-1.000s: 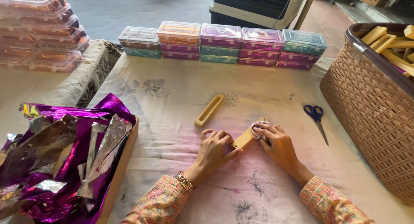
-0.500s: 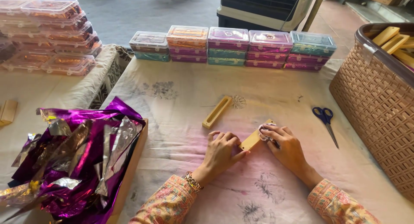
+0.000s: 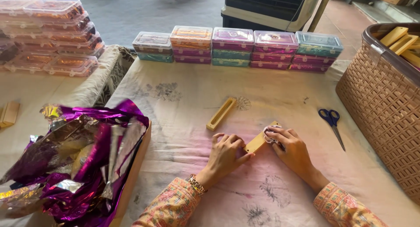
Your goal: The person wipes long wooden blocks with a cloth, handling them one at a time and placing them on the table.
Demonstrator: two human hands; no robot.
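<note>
Wooden and pale yellow, a short flat block (image 3: pixel 258 142) lies slantwise on the stained, cloth-covered table (image 3: pixel 183 135), held between two hands. The left hand (image 3: pixel 225 155) curls around the block's near end, thumb and fingers closed on it. The right hand (image 3: pixel 292 149) presses fingertips onto the far end, where a small piece of white patterned material (image 3: pixel 267 135) sits against the wood; the fingers are bent and pinching at that material. Both forearms wear floral-printed sleeves, and a bracelet (image 3: pixel 195 183) circles the left wrist.

Just beyond the hands, apart from them, lies a second wooden piece with a long slot (image 3: pixel 221 113). Blue-handled scissors (image 3: pixel 333 124) rest to the right, well clear of the right hand. A woven plastic basket (image 3: pixel 380 104) at the right edge holds more wooden pieces. Crumpled purple and silver foil (image 3: pixel 78 161) fills a tray at the left. A row of stacked clear-lidded boxes (image 3: pixel 238 50) lines the table's far edge.
</note>
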